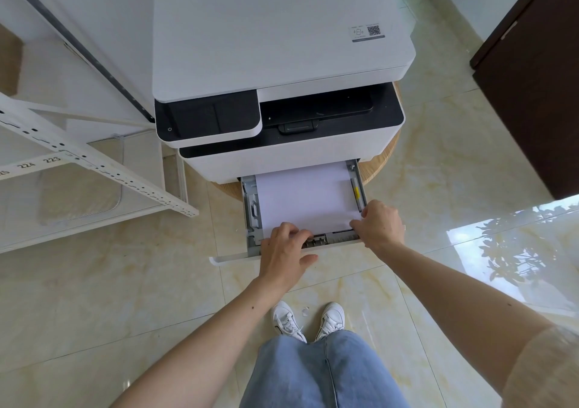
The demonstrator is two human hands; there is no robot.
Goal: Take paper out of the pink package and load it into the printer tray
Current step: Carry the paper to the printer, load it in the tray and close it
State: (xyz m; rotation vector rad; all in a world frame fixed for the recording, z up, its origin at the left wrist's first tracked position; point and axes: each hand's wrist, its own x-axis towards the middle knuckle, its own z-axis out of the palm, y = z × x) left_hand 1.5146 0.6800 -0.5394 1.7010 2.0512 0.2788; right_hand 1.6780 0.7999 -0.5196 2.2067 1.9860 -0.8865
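A white and black printer [282, 31] stands on a round wooden stool [380, 169]. Its paper tray [252, 216] is pulled out toward me. A stack of white paper [304, 194] lies flat in the tray between the grey guides. My left hand [282, 251] grips the tray's front edge, fingers curled over the grey end guide by the paper's near edge, thumb under the front lip. My right hand [380, 224] is at the paper's near right corner, with its fingertips bent down onto the sheets. The pink package is not in view.
A white metal rack [94, 163] stands to the left of the printer. A dark brown cabinet [532, 94] is at the right. My white shoes [285, 316] are on the glossy tiled floor below the tray, with a small paper scrap [305, 310] between them.
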